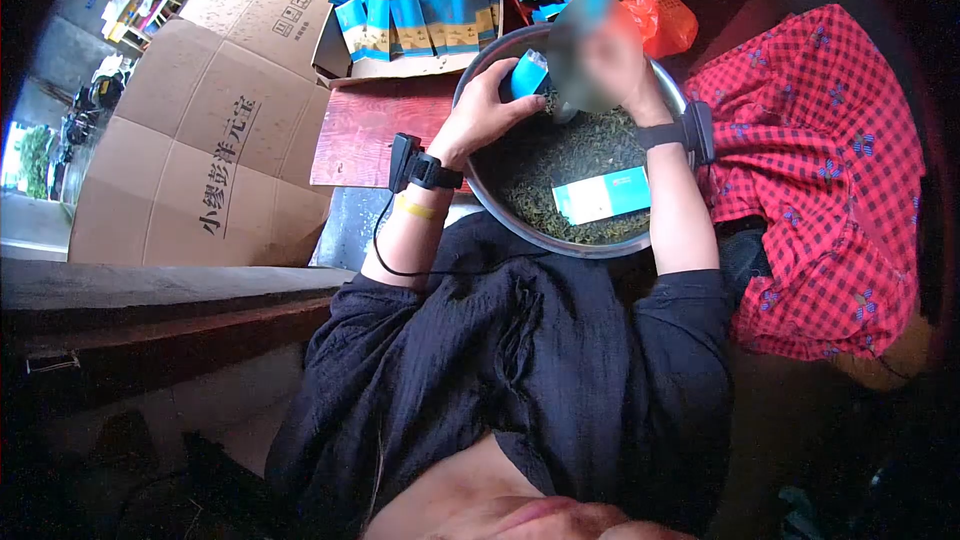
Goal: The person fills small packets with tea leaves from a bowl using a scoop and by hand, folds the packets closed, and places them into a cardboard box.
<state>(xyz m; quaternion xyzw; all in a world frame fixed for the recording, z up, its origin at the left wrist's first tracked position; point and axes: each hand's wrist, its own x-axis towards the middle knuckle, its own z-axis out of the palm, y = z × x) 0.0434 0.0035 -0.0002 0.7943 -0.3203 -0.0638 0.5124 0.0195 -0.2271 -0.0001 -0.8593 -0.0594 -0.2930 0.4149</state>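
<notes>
A round metal basin (592, 251) holds dried green leaves (560, 158), a loose heap that looks like tea. Over its left rim, my left hand (482, 112) is closed around a small blue packet (530, 72), thumb on the near side. My right hand (622, 65) is above the far right part of the basin, close to that packet. A blurred patch covers most of its fingers, so whatever it holds is hidden. Lying flat on the leaves, a blue and white packet (602, 196) is near the front rim.
Behind the basin, a carton (410, 68) is full of upright blue and gold packets (425, 15). Beside it, a red plastic bag (655, 5) contains more packets. A reddish board (365, 130) lies left, near large cardboard (190, 140). Red checked cloth (820, 180) is at right.
</notes>
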